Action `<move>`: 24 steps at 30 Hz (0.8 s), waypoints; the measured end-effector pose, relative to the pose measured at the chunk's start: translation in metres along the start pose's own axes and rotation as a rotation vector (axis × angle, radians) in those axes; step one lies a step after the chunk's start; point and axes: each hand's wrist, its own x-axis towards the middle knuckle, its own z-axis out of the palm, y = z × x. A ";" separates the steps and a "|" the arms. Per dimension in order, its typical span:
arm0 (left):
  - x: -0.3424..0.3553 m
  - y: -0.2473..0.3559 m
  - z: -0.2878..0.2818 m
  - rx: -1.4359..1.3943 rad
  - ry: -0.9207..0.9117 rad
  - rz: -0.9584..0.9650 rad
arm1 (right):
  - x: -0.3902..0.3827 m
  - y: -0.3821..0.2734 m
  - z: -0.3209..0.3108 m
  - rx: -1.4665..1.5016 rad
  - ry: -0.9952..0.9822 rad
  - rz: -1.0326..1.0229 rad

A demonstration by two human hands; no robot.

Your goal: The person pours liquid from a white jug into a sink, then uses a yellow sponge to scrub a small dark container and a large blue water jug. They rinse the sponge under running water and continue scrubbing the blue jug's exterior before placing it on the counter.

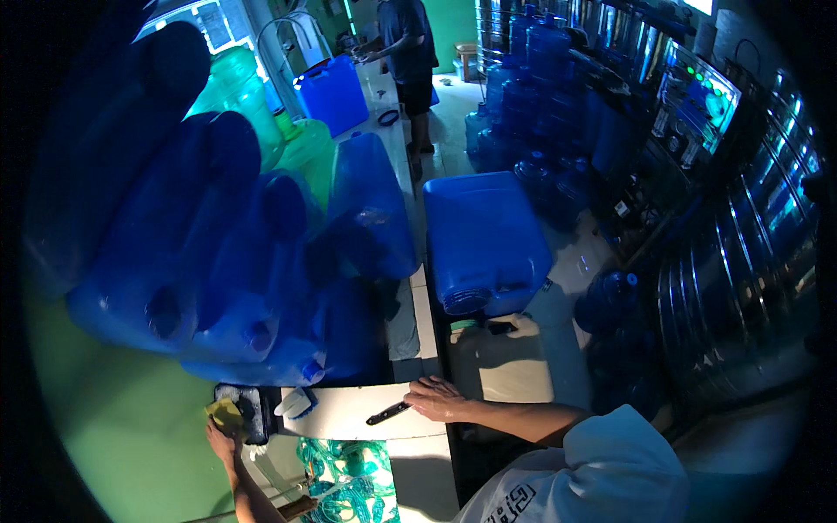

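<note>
L hand point(224, 433) fingers curled round a yellow sponge point(225, 411) at the black tray point(258, 417); R hand point(438, 399) lies flat on the white counter point(349, 411), fingers loosely spread, tips touching a black knife point(387, 412) w/ blue jugs point(253, 261) stacked behind

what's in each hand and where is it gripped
Left hand grips a yellow sponge by its lower edge. Right hand holds nothing, flat beside a black knife.

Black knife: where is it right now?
In the head view, the black knife lies low and centre on the white counter, just left of the right hand and right of a blue-and-white brush.
</note>
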 end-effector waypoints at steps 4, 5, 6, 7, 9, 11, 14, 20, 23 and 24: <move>-0.010 0.020 0.013 -0.005 0.038 -0.045 | 0.000 0.002 0.006 0.040 0.029 -0.019; -0.018 0.026 0.016 -0.036 0.112 0.021 | 0.002 0.006 0.005 0.072 -0.039 -0.012; -0.026 0.033 0.018 -0.003 0.209 0.039 | 0.006 0.011 0.001 0.067 0.070 -0.038; -0.034 0.042 0.019 0.028 0.314 0.053 | 0.015 0.018 -0.006 0.074 0.158 -0.060; -0.057 0.062 0.021 0.002 0.508 0.042 | 0.044 0.035 -0.029 0.104 0.284 -0.054; -0.089 0.093 0.026 -0.020 0.614 0.047 | 0.096 0.059 -0.068 0.051 0.524 0.024; -0.153 0.160 0.041 -0.266 0.492 0.003 | 0.192 0.095 -0.140 -0.026 0.823 -0.037; -0.248 0.272 0.052 -0.414 0.097 0.174 | 0.296 0.118 -0.205 -0.337 0.585 0.227; -0.262 0.290 0.051 -0.471 0.025 0.140 | 0.300 0.123 -0.194 -0.391 0.480 0.260; -0.264 0.290 0.050 -0.463 0.007 0.139 | 0.299 0.125 -0.186 -0.435 0.505 0.243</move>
